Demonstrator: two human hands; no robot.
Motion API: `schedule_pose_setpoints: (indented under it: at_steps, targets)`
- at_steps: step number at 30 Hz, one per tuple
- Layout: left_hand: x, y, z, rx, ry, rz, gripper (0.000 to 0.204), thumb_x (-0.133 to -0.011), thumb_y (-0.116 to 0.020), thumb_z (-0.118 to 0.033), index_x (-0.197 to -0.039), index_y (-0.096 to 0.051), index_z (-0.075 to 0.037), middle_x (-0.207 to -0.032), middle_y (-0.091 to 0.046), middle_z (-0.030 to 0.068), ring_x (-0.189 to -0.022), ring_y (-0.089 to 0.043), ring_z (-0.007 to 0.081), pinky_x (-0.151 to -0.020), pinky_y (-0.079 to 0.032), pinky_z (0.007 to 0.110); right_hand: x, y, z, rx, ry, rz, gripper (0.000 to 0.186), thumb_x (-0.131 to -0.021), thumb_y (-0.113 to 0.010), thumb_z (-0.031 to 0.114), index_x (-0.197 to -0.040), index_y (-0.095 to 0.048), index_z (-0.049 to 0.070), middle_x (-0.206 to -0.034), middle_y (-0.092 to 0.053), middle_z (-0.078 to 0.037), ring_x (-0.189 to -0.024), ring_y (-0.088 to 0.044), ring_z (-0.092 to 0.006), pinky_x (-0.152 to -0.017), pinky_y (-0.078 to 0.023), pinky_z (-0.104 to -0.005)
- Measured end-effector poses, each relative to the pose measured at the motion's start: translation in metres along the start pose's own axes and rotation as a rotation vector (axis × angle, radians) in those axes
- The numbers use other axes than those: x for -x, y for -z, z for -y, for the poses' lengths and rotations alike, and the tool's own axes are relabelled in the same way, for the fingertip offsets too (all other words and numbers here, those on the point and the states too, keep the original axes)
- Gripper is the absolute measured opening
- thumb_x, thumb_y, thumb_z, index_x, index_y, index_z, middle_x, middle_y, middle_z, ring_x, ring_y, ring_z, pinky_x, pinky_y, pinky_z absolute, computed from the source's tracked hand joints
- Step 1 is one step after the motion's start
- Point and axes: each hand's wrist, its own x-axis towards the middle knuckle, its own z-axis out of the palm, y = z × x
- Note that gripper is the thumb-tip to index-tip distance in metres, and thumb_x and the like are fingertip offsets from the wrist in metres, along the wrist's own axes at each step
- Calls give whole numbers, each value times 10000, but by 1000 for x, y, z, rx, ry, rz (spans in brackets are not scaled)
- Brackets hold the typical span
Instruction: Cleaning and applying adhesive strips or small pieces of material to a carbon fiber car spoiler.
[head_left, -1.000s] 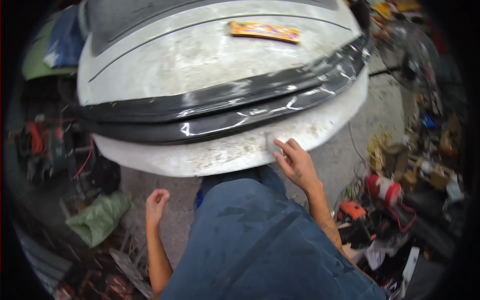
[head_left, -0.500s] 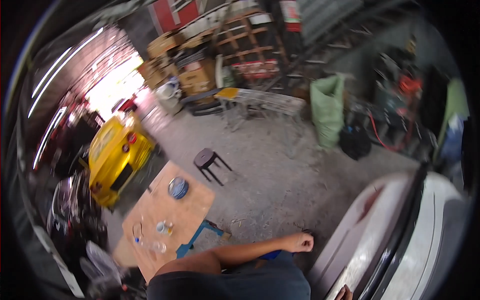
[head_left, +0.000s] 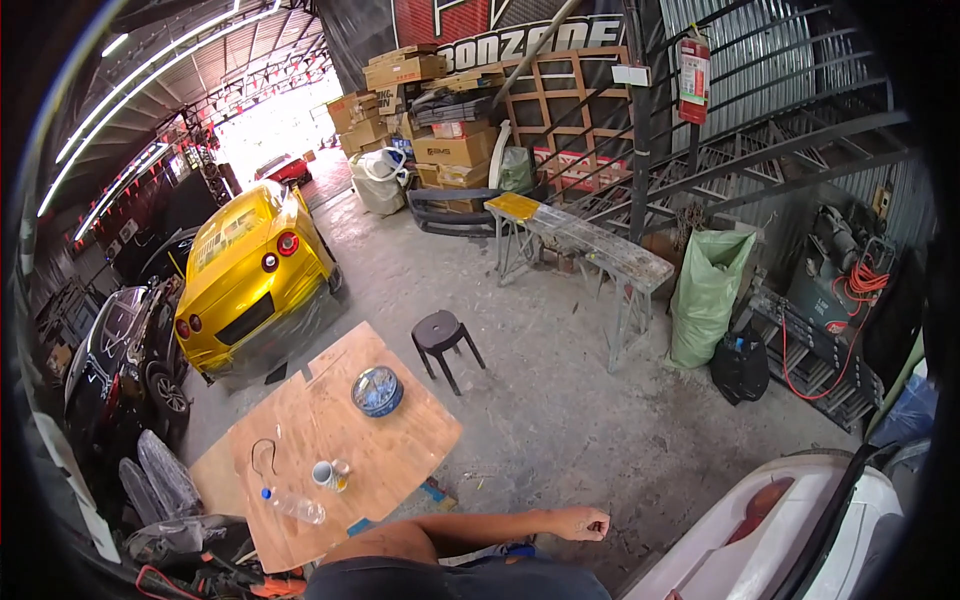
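My left forearm stretches to the right across the lower edge, in front of my dark shirt. Curled into a loose fist, my left hand point(head_left: 580, 523) hides whatever its fingers may hold; nothing sticks out of it. Only a sliver of my right hand point(head_left: 674, 596) shows at the bottom edge, beside a white car body point(head_left: 715, 545) with a red tail light point(head_left: 762, 508). To the left of my fist stands a wooden-topped table point(head_left: 300, 425). On it are a round blue tin point(head_left: 377, 391), a cup point(head_left: 323, 474) and a clear bottle point(head_left: 296, 506) lying on its side.
A dark stool point(head_left: 440, 333) stands beyond the table, and a worn trestle bench point(head_left: 590, 243) farther off. A yellow car point(head_left: 250, 275) is parked at the left. A green sack point(head_left: 708, 300), a black bag point(head_left: 740, 368) and a metal rack with a red hose point(head_left: 790, 360) line the right.
My view has tilted up and steadied, so the table, stool and white car body sit lower in it. My left fist stays curled; my right hand has almost left the view.
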Motion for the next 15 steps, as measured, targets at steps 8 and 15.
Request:
schedule_pose_setpoints:
  at_steps: [8,15]
  targets:
    - [28,148,35,-99,-21,-114,156,-970,-677,-168,-975,-624,-21,-908,-652,108,-833,-625,239,-747,-503,401,-33,-105,99,88,64,94,334,-1045,-619,245,-1164,-714,-52,-1079,-726,-244,-951,-713,-368,-834,-566,-413]
    - [71,204,48,-65,-5,-265,137,-985,-659,-159,-986,-625,-26,-908,-651,105,-843,-631,234,-756,-510,398,-73,-149,169,84,288,41,289,-1017,-666,266,-1077,-754,-3,-966,-749,-213,-846,-739,-344,-753,-582,-399]
